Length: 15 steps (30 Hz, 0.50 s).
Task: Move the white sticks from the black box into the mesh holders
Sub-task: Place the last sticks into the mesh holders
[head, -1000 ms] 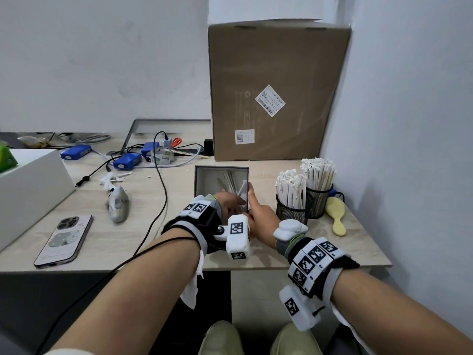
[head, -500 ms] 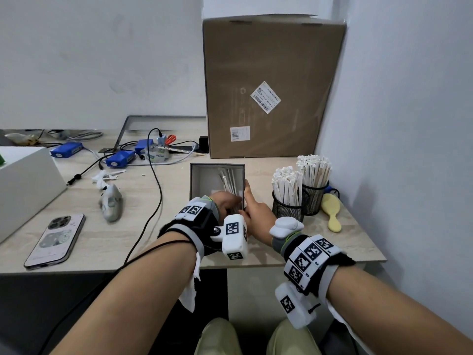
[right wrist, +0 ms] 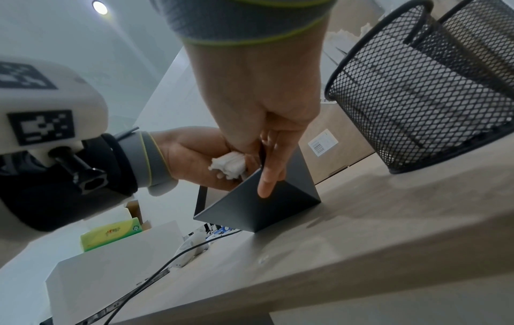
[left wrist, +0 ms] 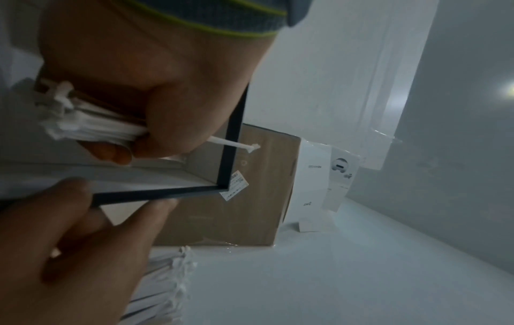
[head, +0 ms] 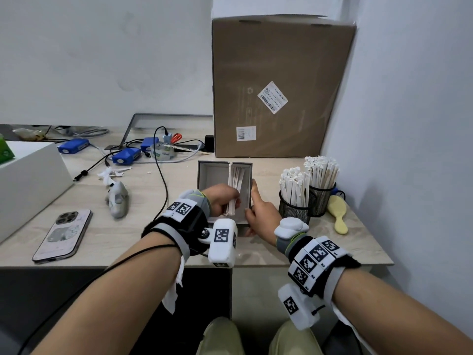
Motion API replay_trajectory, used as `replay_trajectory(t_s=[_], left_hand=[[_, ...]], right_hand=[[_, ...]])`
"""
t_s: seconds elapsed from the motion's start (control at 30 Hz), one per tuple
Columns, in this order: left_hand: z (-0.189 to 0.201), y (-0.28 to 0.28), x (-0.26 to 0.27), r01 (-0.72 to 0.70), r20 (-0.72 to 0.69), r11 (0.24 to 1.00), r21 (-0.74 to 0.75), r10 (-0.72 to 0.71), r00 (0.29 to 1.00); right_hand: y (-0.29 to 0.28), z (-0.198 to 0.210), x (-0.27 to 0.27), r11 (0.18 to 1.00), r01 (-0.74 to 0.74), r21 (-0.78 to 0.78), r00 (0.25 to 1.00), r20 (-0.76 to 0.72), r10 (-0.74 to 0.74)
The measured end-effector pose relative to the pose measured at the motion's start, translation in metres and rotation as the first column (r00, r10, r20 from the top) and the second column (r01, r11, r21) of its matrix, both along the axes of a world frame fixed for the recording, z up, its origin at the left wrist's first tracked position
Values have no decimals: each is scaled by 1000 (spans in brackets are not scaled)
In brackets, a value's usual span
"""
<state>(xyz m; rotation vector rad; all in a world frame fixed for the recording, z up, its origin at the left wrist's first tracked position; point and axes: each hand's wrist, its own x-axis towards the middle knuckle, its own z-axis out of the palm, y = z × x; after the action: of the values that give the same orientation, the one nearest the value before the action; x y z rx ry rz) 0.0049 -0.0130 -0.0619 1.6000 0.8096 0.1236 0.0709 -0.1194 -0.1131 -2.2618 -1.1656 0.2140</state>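
The black box (head: 210,172) stands open in the middle of the desk, tilted toward me. My left hand (head: 225,199) is inside it and grips a bundle of white sticks (head: 236,185), whose ends show in the left wrist view (left wrist: 83,123) and the right wrist view (right wrist: 230,165). My right hand (head: 258,213) holds the box's right wall, index finger straight along the outside (right wrist: 268,176). Two black mesh holders (head: 294,208) (head: 321,198) full of white sticks stand to the right of the box.
A large cardboard box (head: 279,85) stands behind, against the wall on the right. A yellow hairbrush (head: 339,213) lies by the holders. A phone (head: 62,235), a grey object (head: 117,199), a black cable (head: 161,175), blue devices (head: 126,156) and a white box (head: 28,180) fill the left.
My left hand has gathered the loose sticks into a bundle and raised them out of the box bottom. The right hand stays on the box's right wall.
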Motion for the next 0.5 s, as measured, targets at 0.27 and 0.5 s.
replay_trajectory(t_s=[0.27,0.5], left_hand=[[13,22,-17,32,26,999,-20,-31,999],[26,36,-38,100,172,988,-116,-80,982]], right_hand=[[4,-3,1,997,1,76,999,-42,3],[24,30,12,988,122,96,961,-259,-93]])
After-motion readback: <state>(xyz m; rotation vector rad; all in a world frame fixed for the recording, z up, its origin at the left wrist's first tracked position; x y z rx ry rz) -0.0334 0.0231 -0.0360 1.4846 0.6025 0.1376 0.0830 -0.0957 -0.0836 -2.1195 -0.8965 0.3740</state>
